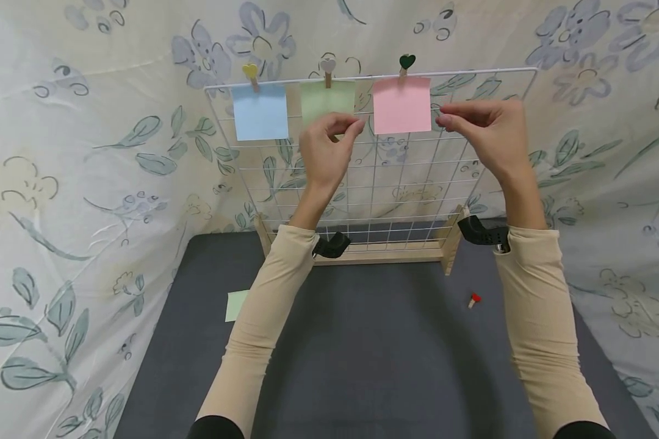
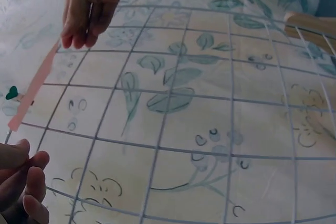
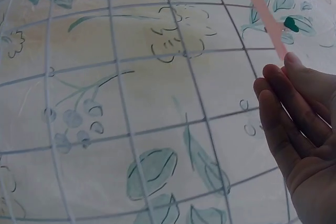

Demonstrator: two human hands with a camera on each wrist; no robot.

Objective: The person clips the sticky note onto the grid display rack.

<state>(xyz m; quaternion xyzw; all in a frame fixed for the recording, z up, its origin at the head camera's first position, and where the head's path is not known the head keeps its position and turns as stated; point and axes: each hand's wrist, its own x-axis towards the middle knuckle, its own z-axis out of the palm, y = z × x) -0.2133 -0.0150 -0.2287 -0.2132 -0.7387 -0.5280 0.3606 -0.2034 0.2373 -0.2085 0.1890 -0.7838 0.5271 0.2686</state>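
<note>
A pink paper note (image 1: pixel 402 105) hangs from the white wire grid's top bar, held by a wooden clothespin with a dark green heart (image 1: pixel 407 61). My left hand (image 1: pixel 327 149) is just off the note's left edge, in front of the green note (image 1: pixel 326 100), fingers loosely curled and holding nothing. Near the right edge is my right hand (image 1: pixel 491 131), its thumb and fingertips close together, a narrow gap from the paper in the head view. The right wrist view shows the pink note (image 3: pixel 265 14) edge-on, close to my right hand (image 3: pixel 299 119).
A blue note (image 1: pixel 260 113) hangs at left under a yellow-heart clothespin (image 1: pixel 250 73); a pale-heart clothespin (image 1: pixel 327 68) holds the green one. The grid stands in a wooden base (image 1: pixel 384 255). A red clothespin (image 1: pixel 475 299) and another green note (image 1: pixel 235 306) lie on the dark table.
</note>
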